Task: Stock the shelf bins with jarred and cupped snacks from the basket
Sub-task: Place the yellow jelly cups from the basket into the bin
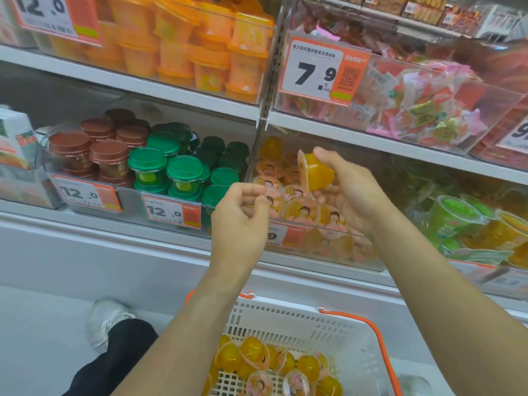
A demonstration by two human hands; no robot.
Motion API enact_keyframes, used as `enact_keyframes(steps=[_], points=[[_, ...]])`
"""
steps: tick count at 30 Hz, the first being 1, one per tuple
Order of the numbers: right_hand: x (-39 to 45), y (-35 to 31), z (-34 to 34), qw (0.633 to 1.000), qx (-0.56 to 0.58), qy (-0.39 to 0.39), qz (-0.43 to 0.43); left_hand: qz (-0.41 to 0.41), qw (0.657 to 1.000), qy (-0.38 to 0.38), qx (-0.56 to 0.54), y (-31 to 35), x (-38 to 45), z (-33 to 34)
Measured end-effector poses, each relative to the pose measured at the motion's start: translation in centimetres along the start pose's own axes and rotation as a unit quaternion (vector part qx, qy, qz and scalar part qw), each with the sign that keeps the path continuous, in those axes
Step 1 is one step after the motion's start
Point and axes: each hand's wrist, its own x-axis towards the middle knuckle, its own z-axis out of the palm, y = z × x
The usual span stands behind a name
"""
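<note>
Your right hand (347, 190) pinches a cup (315, 172); left hand (240, 221) curls empty. Light, slick, probably squashy: hold its sides, not the film.

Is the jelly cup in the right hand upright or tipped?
Tipped. The jelly cup lies on its side in the right hand, its printed lid facing left, above the clear bin.

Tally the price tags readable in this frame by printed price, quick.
12.0 tags: 3, top left, under the brown-lidded cups, under the green-lidded cups
7.9 tag: 1
Total: 4
Two more tags, behind the left hand and at the right edge, are partly hidden, so not counted.
</note>
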Motion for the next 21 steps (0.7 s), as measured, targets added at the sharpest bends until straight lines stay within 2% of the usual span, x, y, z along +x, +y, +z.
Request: enact_keyframes(steps=[2,5,7,12,16,21], points=[[2.4,-0.2,0.3,0.998,-0.039,0.048,-0.007,-0.019,1.0,-0.009,0.005,0.0,0.1,-0.1],[5.7,0.0,1.2,0.989,-0.112,0.085,0.034,-0.036,0.998,-0.048,0.026,-0.2,0.1,0.1],[7.8,0.6,2.0,0.988,-0.118,0.074,0.067,-0.041,0.997,-0.062,0.035,-0.4,0.0,0.2],[11.4,2.2,3.7,0.991,-0.05,0.016,0.124,-0.031,0.996,-0.065,0.051,-0.6,0.1,0.2],[12.6,2.9,4.7,0.992,0.0,0.013,0.128,-0.03,0.996,-0.062,0.065,-0.5,0.4,0.1],[12.6,2.8,5.9,0.992,-0.037,0.026,0.114,-0.035,0.993,-0.077,0.084,-0.4,0.1,0.4]])
